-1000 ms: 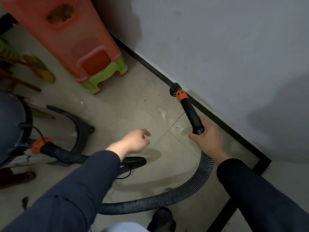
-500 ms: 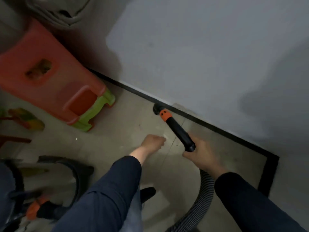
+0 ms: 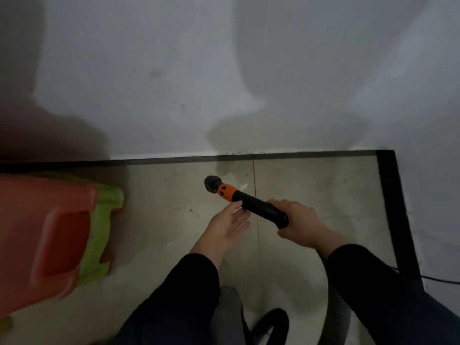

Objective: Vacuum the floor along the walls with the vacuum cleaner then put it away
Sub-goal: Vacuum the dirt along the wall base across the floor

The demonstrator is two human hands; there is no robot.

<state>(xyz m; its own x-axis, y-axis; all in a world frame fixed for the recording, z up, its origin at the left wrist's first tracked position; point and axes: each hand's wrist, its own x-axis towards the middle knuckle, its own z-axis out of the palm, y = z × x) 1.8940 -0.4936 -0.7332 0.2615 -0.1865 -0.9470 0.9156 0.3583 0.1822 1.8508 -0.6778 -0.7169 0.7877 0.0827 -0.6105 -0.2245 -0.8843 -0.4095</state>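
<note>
Orange stool (image 3: 49,235): sitting at the far left over a green stool (image 3: 104,225), close to the wall (image 3: 224,70).
Left hand (image 3: 227,229): reaching forward with fingers straight and slightly spread, tips just beside the vacuum wand (image 3: 261,209); contact is not clear.
Nozzle (image 3: 211,182): pointing at the floor (image 3: 311,195) near the black skirting strip (image 3: 174,159).
Right hand (image 3: 301,225): curling tightly round the wand's rear end.
Hose (image 3: 341,312): trailing down under the right sleeve.
</note>
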